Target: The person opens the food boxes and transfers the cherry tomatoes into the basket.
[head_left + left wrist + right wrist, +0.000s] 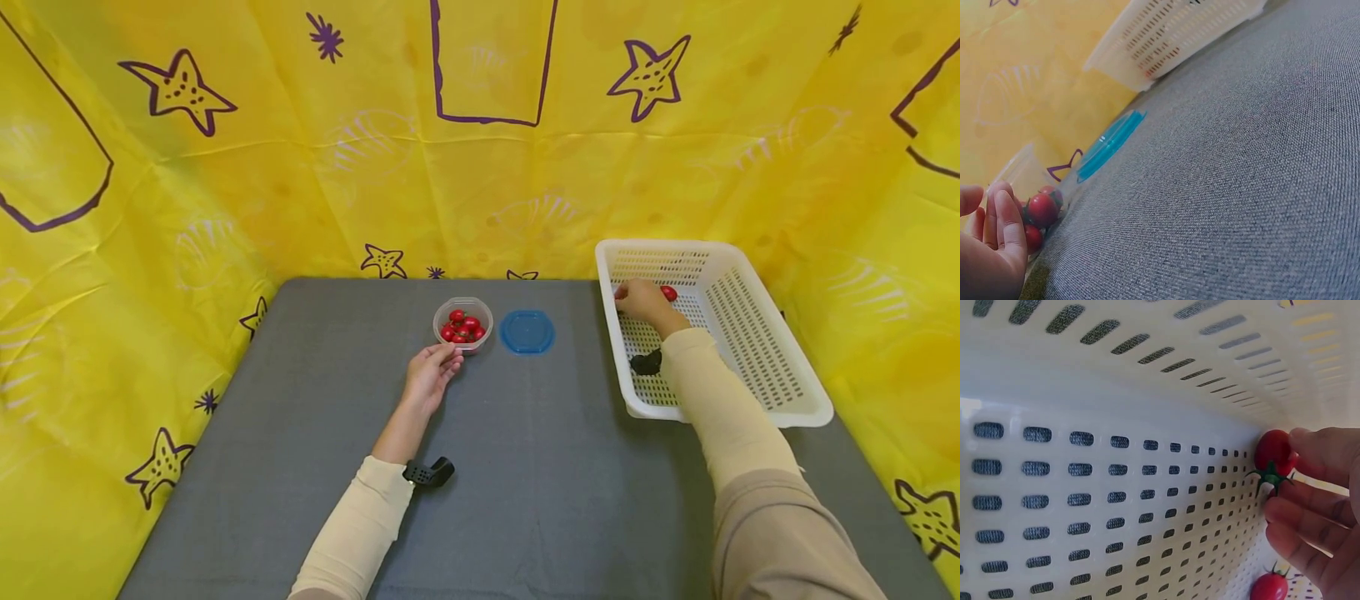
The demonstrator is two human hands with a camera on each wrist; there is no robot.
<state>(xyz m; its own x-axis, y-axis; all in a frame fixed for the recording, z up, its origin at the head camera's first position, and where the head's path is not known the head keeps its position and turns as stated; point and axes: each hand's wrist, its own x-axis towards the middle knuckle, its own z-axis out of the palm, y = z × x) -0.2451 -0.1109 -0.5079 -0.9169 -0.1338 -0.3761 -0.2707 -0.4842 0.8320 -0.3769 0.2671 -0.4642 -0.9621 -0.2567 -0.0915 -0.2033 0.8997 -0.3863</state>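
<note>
My left hand (429, 375) pinches the near rim of a small clear plastic container (463, 302). Several red cherry tomatoes (463, 327) lie inside it, and in the left wrist view they show beside the hand (999, 244). Inside the white basket, my right hand (647, 302) reaches down near its left wall. The right wrist view shows a cherry tomato (1274, 452) with a green stem top between thumb and fingers. Another cherry tomato (1269, 588) lies on the basket floor close by, also seen in the head view as a red tomato (668, 293).
A blue lid (527, 332) lies flat on the grey table (525, 467), between the container and the perforated white basket (813, 408). The basket's raised walls surround my right hand. A yellow patterned curtain (480, 192) hangs behind the table and along both sides.
</note>
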